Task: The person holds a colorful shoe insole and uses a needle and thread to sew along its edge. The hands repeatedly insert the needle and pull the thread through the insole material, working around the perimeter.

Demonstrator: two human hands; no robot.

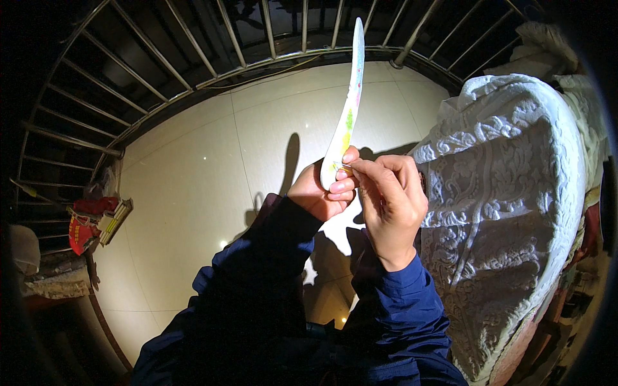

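A long, slim, slightly curved white piece [348,113] with green, yellow and pink colouring stands out from my left hand [328,190], whose fingers are closed around its lower end. What it is made of, I cannot tell. My right hand [393,202] pinches a thin, needle-like item [342,165] between thumb and forefinger, against the lower part of the white piece. The fingertips of both hands are close together, and part of the thin item is hidden by them.
A metal railing [304,29] curves along the far side of the tiled floor [183,193]. On the right lies a white, embossed fabric cover [502,193]. A red bag [79,231] and a stack of booklets or papers [116,222] are at the left.
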